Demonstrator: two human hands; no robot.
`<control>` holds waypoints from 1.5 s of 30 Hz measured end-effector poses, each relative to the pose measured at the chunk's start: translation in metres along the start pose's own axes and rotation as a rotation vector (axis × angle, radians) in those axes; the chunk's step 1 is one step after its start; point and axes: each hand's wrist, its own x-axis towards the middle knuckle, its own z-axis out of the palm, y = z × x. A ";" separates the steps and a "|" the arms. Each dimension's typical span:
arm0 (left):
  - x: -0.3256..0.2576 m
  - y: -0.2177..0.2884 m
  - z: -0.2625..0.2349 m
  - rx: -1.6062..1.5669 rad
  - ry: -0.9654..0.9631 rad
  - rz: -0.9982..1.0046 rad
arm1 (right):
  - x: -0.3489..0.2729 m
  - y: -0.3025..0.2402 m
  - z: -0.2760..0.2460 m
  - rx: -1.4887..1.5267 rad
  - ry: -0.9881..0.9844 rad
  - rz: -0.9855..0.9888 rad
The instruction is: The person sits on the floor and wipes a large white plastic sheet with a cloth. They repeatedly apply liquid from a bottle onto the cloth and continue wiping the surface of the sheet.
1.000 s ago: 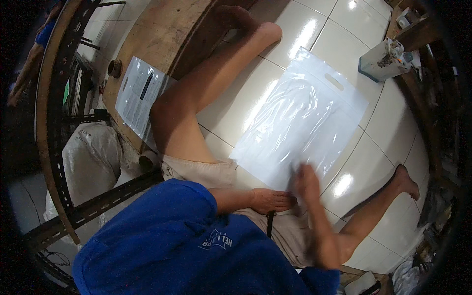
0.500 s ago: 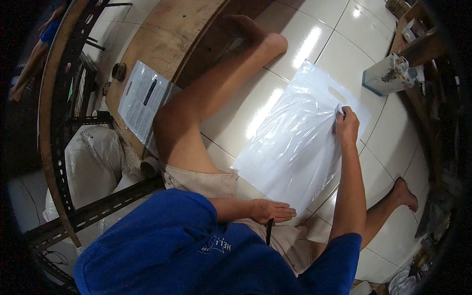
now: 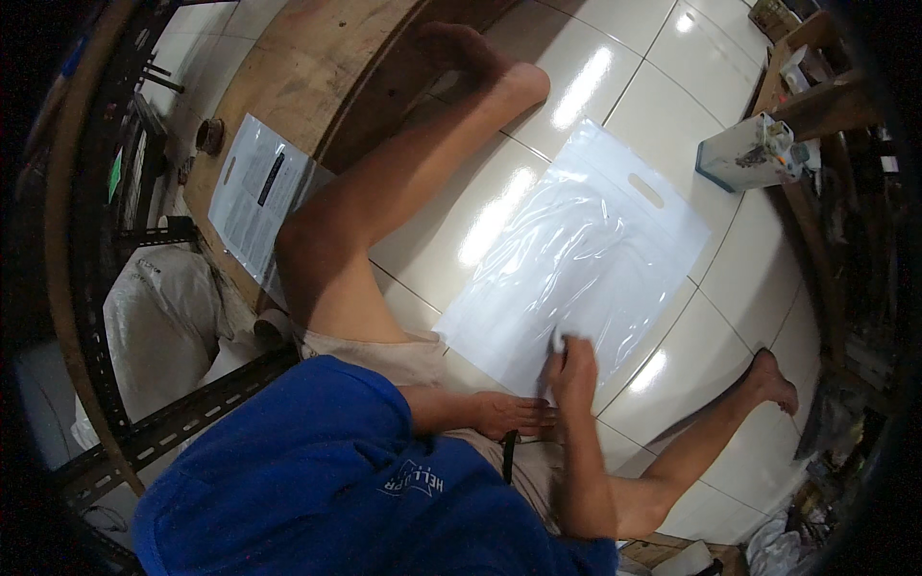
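Observation:
A white plastic bag point(image 3: 538, 278) with a punched handle hole lies flat on the tiled floor between my legs, its glossy clear front creased in places. My left hand point(image 3: 514, 414) rests palm down at the bag's near edge, fingers stretched out. Over the near part of the bag, just beyond the left hand, is my right hand point(image 3: 574, 372), closed on a small white wad point(image 3: 560, 336) that looks like a cloth. Most of the wad is hidden by the fingers, and motion blurs it a little.
A printed plastic bag point(image 3: 257, 187) lies on the wooden board point(image 3: 279, 72) at left, near a brown tape roll point(image 3: 208, 135). A stained square container point(image 3: 747, 154) stands at far right. A black slotted metal frame point(image 3: 206, 398) borders white sacks point(image 3: 158, 317) at left.
My right hand has come from the handle end of the bag toward me with the white wad, down beside my left hand. The pulled creases have eased. My left hand stays flat.

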 end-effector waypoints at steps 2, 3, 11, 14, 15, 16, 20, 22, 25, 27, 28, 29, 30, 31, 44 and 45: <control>-0.003 -0.002 0.012 0.007 0.067 0.022 | 0.057 0.016 -0.009 -0.018 0.083 -0.074; -0.004 -0.003 0.014 0.017 0.101 0.030 | 0.091 0.025 -0.014 -0.050 0.132 -0.083; 0.004 0.000 -0.010 0.108 0.092 0.081 | 0.189 0.039 -0.076 -0.009 0.122 0.145; 0.003 -0.002 -0.011 0.048 0.113 0.052 | 0.102 0.032 -0.032 -0.040 0.051 -0.037; 0.002 -0.002 -0.011 0.025 0.118 0.046 | 0.055 0.027 -0.010 0.036 -0.022 -0.065; 0.000 -0.001 -0.011 0.131 0.065 0.061 | 0.006 0.013 0.011 0.081 -0.002 -0.118; -0.014 -0.020 0.094 -0.299 -0.154 -0.218 | -0.052 -0.029 0.033 0.007 -0.136 -0.043; -0.012 -0.017 0.083 -0.180 -0.040 -0.102 | -0.029 -0.029 0.029 0.010 -0.039 -0.032; 0.005 0.001 -0.022 0.086 0.037 0.082 | 0.052 -0.001 0.012 -0.021 0.158 -0.088; 0.000 -0.001 0.004 0.030 0.096 0.059 | 0.112 0.006 -0.013 -0.071 0.195 -0.074; -0.002 -0.005 0.012 0.010 0.125 0.045 | 0.142 0.016 -0.022 -0.109 0.242 -0.085; -0.001 -0.004 0.003 0.074 0.142 0.077 | 0.168 0.025 -0.031 -0.142 0.262 -0.053; -0.003 -0.003 -0.003 0.075 0.144 0.068 | 0.188 0.018 -0.042 -0.119 0.267 -0.010; -0.002 -0.001 -0.006 0.068 0.147 0.076 | 0.201 0.021 -0.053 -0.095 0.274 0.030; -0.012 0.041 -0.068 0.287 -0.237 -0.382 | -0.013 -0.009 -0.002 0.132 -0.050 -0.074; -0.018 0.051 -0.085 0.347 -0.325 -0.537 | -0.028 -0.024 0.007 0.139 -0.079 -0.067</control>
